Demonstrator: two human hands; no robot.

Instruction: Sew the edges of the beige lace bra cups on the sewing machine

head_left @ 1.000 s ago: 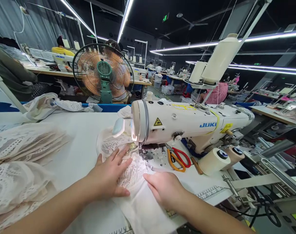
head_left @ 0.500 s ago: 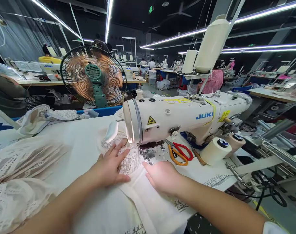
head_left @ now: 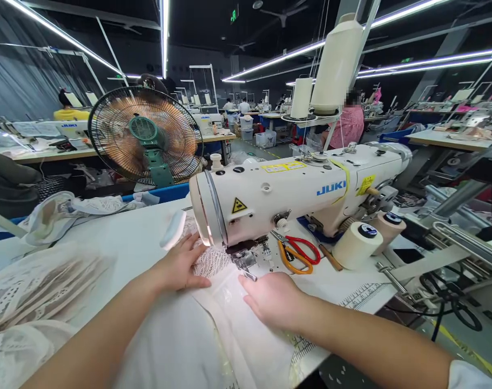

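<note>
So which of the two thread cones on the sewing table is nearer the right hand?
The cream thread cone in front; the beige cone stands partly behind it, farther from the right hand.

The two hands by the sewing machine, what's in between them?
In the head view, white cloth and a bit of cream lace lie between the left hand and the right hand.

– Which colours do we see on the sewing machine (head_left: 278,200)?
– We see white, with blue letters (head_left: 330,188) and a yellow triangle (head_left: 238,206) that has a black border.
– And how is the cloth (head_left: 231,305)?
– It is white, and we notice an openwork pattern in its lace (head_left: 214,262).
– The scissors (head_left: 285,241)?
– One handle (head_left: 309,243) is red, the other is orange. We also see black ruler marks (head_left: 365,294) on the white table (head_left: 112,232).
</note>
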